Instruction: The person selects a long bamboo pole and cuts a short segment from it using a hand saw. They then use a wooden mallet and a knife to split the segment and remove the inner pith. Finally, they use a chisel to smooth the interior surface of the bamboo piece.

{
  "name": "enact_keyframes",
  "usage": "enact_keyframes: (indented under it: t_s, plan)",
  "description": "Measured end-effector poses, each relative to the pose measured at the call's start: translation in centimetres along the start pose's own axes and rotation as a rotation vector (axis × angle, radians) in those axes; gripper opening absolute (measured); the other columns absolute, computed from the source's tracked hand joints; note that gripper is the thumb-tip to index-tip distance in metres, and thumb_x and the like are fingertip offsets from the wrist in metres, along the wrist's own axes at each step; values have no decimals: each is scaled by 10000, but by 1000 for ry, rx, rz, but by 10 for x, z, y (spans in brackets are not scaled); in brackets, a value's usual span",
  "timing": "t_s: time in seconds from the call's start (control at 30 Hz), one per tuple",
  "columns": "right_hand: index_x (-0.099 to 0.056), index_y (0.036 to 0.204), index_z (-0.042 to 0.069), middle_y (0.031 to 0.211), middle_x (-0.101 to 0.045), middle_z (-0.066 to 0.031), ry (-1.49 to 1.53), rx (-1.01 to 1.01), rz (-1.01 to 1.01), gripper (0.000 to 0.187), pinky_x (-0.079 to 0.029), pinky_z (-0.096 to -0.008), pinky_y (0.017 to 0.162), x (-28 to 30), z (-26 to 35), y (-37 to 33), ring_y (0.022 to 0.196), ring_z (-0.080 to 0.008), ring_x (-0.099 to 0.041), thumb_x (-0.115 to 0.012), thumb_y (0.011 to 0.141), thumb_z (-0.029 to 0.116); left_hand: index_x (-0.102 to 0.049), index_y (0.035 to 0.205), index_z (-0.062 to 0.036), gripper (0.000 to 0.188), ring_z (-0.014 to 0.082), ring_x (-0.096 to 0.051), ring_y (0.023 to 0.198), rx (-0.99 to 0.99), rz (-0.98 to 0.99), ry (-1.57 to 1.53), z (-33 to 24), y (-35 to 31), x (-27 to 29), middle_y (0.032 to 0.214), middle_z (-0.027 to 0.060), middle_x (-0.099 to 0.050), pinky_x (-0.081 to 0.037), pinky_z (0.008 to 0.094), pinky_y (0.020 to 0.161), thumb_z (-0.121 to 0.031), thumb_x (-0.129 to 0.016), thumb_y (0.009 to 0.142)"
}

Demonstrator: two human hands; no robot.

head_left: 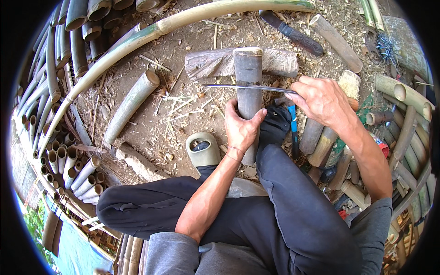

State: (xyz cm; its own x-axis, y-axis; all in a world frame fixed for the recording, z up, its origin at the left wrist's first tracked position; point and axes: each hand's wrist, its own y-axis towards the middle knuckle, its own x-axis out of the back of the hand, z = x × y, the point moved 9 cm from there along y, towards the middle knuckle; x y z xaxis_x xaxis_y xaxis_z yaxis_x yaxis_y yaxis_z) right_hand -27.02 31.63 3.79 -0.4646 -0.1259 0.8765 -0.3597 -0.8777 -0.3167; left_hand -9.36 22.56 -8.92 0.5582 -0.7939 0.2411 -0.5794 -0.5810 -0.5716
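- While the left hand [243, 126] is wrapped round a dark grey, round bamboo tube [248, 103], fingers and thumb clamped near its middle, the right hand [321, 98] grips the near end of a long, thin, grey metal blade [229, 86]; hands apart.
- Tube: in front of the person, between the legs, far end over a rough, brown-grey split log [208, 63].
- Blade: lies crosswise over tube, beyond left hand; cannot tell if the edge touches.
- Risk (judged): left thumb and fingers are near the blade line; a skid toward the lap could cut them. Likely cause: smooth round wall, or tube rolling on the log.
- Second risk: loosened left grip could let the tube twist.
- Counts, close in: two hands, one blade, one held tube, one split log, one olive-grey rubber clog [203, 156], one blue-and-black tool handle [294, 123] beside the right leg.
- Counts, farther: one dark tool with brown wooden handle [305, 42]; one greenish-grey bamboo tube [130, 107] left; one brown-grey bamboo length [337, 43] upper right; one long, curved, pale bamboo pole [183, 23].
- Left stack of hollow bamboo tubes [71, 160]: too crowded to count.
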Motion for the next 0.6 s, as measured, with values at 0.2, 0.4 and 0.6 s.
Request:
enact_keyframes:
  t_s: [0.2, 0.4, 0.6]
  plan:
    - [-650, 911, 61, 791, -594, -108, -1, 14, 22, 180, -528, -452, 633, -2, 0, -1, 727, -341, -639, -674, 887, 238, -501, 1206, 68, 728, 281, -643, 945, 40, 7, -3, 3, -1, 0, 1060, 213, -635, -520, 396, 866, -287, -879, 695]
    - [-653, 917, 68, 800, -595, -105, -13, -19, 19, 185, -534, -446, 641, -1, 2, -2, 732, -341, -641, -678, 885, 248, -500, 1208, 69, 734, 283, -644, 943, 51, 8, -39, 5, 0, 0, 1056, 213, -638, -521, 397, 864, -286, -881, 691]
    - [-662, 924, 70, 804, -597, -104, -8, -26, 7, 187, -536, -445, 643, -1, 2, -3, 726, -344, -642, -683, 888, 251, -493, 1200, 77, 724, 230, -648, 895, -10, 0, 16, 5, 1, 1, 1015, 185, -654, -538, 358, 816, -268, -893, 705]
